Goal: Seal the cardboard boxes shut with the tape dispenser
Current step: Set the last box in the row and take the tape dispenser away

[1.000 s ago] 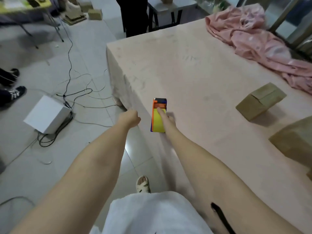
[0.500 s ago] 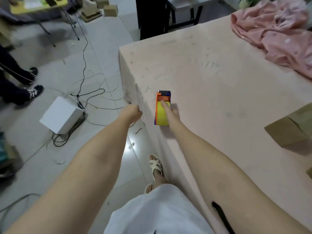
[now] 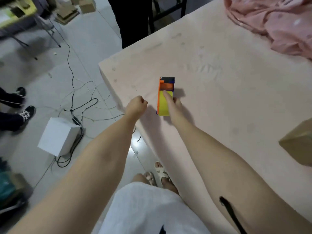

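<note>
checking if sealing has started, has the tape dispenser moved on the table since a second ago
No. The tape dispenser sits at the same spot near the table corner, the right hand on it; only the camera shifted.

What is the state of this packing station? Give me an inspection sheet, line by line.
Surface: table under a pale pink cover, faintly marked.
Job's things: tape dispenser lying near the table's left edge; one cardboard box at the right edge of view, cut off by the frame.
Clutter: crumpled pink cloth at the far right.
Hands: right hand grips the dispenser; left hand fisted, holding nothing visible.
Cables: loose cables across the floor by a white box.
Surroundings: bystanders' shoes at left.
</note>
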Available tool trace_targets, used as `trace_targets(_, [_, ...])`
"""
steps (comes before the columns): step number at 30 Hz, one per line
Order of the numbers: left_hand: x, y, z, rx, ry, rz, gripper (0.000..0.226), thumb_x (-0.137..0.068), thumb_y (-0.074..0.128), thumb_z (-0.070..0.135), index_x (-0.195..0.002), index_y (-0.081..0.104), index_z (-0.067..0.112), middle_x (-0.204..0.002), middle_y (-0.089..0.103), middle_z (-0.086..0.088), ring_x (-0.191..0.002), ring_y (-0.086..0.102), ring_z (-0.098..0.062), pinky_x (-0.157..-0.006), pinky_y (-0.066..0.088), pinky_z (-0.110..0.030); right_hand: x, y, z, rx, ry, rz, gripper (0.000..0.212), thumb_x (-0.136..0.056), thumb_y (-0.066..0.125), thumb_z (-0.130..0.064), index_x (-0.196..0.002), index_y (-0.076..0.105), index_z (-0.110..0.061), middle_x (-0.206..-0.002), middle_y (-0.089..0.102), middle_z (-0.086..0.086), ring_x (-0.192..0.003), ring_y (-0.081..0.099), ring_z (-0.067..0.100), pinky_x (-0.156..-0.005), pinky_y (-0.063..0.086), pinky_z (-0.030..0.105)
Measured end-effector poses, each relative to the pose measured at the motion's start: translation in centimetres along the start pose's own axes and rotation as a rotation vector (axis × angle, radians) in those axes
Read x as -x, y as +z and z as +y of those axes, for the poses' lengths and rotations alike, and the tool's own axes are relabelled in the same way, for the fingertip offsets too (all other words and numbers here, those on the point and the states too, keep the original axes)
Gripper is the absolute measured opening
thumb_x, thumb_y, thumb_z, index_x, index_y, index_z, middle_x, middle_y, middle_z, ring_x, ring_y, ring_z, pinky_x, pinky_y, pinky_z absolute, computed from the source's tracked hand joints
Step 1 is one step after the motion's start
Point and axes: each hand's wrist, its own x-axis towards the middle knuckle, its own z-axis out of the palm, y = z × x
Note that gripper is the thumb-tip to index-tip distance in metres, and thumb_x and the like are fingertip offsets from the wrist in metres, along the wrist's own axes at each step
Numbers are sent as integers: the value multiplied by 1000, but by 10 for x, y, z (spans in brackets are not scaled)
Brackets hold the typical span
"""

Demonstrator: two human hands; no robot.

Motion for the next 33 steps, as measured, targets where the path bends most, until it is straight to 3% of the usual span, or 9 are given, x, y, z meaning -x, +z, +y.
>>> trace_targets(4, [-38, -12, 29, 134, 22, -66, 15, -86, 41, 10, -87, 55, 5, -77, 64, -13, -68, 61, -29, -76, 53, -42, -15, 14, -8, 33, 9, 6, 43, -84, 66, -40, -114, 55, -11, -91, 61, -1, -74, 58, 9, -46, 43, 11])
trace_targets(10, [-86, -19, 59, -102, 137, -188, 18, -87, 41, 12, -90, 58, 6, -93, 69, -16, -89, 66, -33, -82, 54, -40, -38, 20, -23, -93, -11, 132, 41, -86, 65, -33, -117, 59, -6, -98, 64, 9, -88, 61, 22, -67, 48, 26])
trace_targets(15, [-116, -2, 98, -299, 326, -339, 28, -92, 41, 21, -103, 61, 5, -105, 67, -13, -97, 64, -31, -88, 51, -38, -48, 6, -41, -212, -28, 330, 32, -88, 63, -32, -107, 59, -7, -91, 60, 8, -81, 59, 21, -62, 46, 26])
trace_targets(18, [-124, 14, 124, -393, 451, -417, 30, -92, 39, 23, -101, 62, 6, -105, 67, -12, -97, 62, -30, -84, 49, -35, -49, -8, -47, -314, -30, 434, 21, -90, 61, -31, -102, 56, -15, -85, 60, 1, -72, 58, 11, -57, 47, 20])
trace_targets(22, [-124, 37, 156, -476, 593, -511, 29, -93, 41, 24, -104, 61, 6, -104, 67, -12, -96, 62, -30, -80, 48, -34, -41, -40, -48, -374, -79, 625, 22, -90, 61, -33, -106, 56, -19, -84, 60, -9, -63, 56, -10, -49, 40, 4])
trace_targets(24, [-118, 50, 169, -482, 662, -553, 30, -93, 41, 27, -102, 61, 7, -102, 67, -13, -94, 63, -30, -78, 48, -32, -35, -59, -47, -384, -91, 692, 23, -89, 60, -36, -106, 57, -20, -91, 62, -5, -72, 59, -4, -57, 43, 7])
trace_targets(26, [-112, 60, 182, -494, 730, -586, 30, -94, 40, 28, -98, 60, 7, -102, 67, -12, -93, 63, -30, -74, 45, -30, -34, -79, -48, -394, -77, 774, 31, -87, 62, -39, -109, 62, -17, -98, 65, 2, -83, 62, 11, -70, 46, 19])
trace_targets(30, [-107, 75, 206, -548, 832, -631, 29, -96, 43, 27, -106, 59, 5, -111, 64, -14, -103, 60, -31, -81, 45, -34, -36, -117, -51, -385, -35, 896, 42, -83, 65, -43, -112, 64, -12, -98, 67, 4, -84, 63, 16, -69, 47, 22])
trace_targets(33, [-103, 87, 220, -565, 863, -654, 30, -96, 41, 27, -106, 59, 6, -110, 64, -14, -103, 60, -31, -81, 44, -32, -39, -143, -54, -385, -24, 928, 45, -82, 66, -43, -113, 64, -10, -108, 67, 11, -100, 63, 25, -87, 47, 31])
